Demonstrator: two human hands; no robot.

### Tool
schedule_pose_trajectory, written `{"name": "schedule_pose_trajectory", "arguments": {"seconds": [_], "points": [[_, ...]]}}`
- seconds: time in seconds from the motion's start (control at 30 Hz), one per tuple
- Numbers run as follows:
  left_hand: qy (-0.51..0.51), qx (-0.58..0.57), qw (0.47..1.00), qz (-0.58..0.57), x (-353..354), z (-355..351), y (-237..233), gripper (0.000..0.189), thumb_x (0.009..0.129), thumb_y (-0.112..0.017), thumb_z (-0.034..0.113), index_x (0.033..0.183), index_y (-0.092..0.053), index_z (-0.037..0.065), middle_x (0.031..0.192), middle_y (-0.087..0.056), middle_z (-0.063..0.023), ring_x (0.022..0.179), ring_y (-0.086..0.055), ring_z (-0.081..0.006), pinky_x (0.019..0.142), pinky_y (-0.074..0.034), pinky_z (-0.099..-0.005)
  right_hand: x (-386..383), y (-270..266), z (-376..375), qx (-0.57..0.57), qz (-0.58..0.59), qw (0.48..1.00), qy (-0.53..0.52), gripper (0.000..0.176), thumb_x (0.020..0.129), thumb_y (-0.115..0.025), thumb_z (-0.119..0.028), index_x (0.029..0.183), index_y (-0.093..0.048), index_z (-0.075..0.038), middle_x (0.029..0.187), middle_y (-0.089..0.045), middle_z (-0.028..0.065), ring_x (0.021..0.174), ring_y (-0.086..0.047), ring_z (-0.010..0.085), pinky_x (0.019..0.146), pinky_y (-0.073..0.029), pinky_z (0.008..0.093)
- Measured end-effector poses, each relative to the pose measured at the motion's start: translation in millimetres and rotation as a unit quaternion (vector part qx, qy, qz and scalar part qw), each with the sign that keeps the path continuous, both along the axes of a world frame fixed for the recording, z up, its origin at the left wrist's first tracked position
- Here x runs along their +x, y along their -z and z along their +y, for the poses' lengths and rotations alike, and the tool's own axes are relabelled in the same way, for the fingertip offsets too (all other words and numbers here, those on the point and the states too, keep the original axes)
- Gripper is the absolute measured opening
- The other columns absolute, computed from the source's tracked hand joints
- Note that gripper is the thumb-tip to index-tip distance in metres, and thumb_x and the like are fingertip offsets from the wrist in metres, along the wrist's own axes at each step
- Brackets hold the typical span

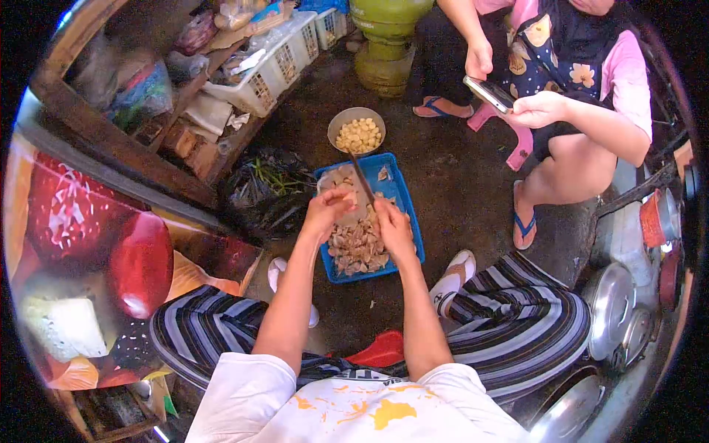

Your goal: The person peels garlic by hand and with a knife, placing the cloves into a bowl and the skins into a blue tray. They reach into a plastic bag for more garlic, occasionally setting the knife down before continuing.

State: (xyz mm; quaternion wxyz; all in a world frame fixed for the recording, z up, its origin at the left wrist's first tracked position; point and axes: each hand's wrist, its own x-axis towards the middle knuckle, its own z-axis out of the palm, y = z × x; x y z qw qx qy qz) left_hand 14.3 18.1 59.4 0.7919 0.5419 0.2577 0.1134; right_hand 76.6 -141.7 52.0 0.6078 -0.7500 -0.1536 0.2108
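Note:
A blue tray point(412, 214) on the floor between my feet holds a heap of unpeeled garlic cloves point(358, 247) with papery skins. Over its left side, my left hand point(329, 210) is closed, pinching a small pale piece that looks like a garlic clove point(351, 197). My right hand point(394, 227) grips a knife point(362, 176) above the tray's middle, its dark blade pointing away from me and to the left. Just beyond the tray sits a metal bowl point(333, 122) with pale peeled cloves point(360, 135) in it.
A black plastic bag point(269, 199) lies left of the tray. White baskets point(269, 77) stand on a wooden shelf at upper left, near a green gas cylinder point(384, 44). At upper right another person holds a phone point(489, 94). Pot lids point(611, 310) lean at right.

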Motion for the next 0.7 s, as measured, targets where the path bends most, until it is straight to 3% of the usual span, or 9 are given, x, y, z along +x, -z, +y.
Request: {"name": "schedule_pose_trajectory", "arguments": {"seconds": [0.1,0.2,0.6,0.7], "points": [[0.011,-0.018,1.000,-0.023,-7.9,-4.5,-4.1,0.024,0.079,-0.062,0.001,0.102,-0.057,-0.006,0.095,-0.062,-0.0114,0.083,-0.063,-0.0187,0.077,-0.052,-0.0278,-5.8,-4.4,5.0,0.030,-0.036,0.998,-0.051,0.042,0.091,-0.046,-0.042,0.108,-0.062,-0.006,0.056,-0.053,0.0028,0.051,-0.049,0.0094,0.050,-0.039,0.0262],[-0.015,-0.014,1.000,-0.021,-8.4,-7.0,-2.0,0.026,0.079,-0.064,0.002,0.103,-0.057,-0.003,0.093,-0.063,-0.0109,0.080,-0.063,-0.0188,0.076,-0.052,-0.0290,-12.0,-5.7,6.8,0.014,-0.006,0.998,-0.063,0.042,0.091,-0.045,-0.042,0.112,-0.061,-0.009,0.053,-0.052,0.0020,0.051,-0.050,0.0097,0.050,-0.040,0.0266],[-0.011,0.226,0.973,-0.034,-8.0,-16.1,-11.7,0.015,0.075,-0.062,-0.005,0.089,-0.059,0.000,0.084,-0.064,-0.0063,0.073,-0.061,-0.0131,0.068,-0.050,-0.0253,-14.4,-5.6,9.2,0.001,-0.058,0.998,-0.036,0.039,0.091,-0.045,-0.042,0.113,-0.061,-0.015,0.054,-0.052,0.0031,0.053,-0.051,0.0119,0.054,-0.042,0.0307],[-0.031,0.218,0.975,-0.042,-8.6,-19.5,-14.5,0.015,0.074,-0.062,-0.006,0.087,-0.058,0.001,0.082,-0.063,-0.0045,0.072,-0.060,-0.0115,0.065,-0.049,-0.0242,-12.5,1.6,12.8,0.024,-0.034,0.998,-0.037,0.038,0.090,-0.048,-0.040,0.113,-0.061,-0.013,0.054,-0.052,0.0031,0.053,-0.050,0.0107,0.054,-0.041,0.0295]]}}
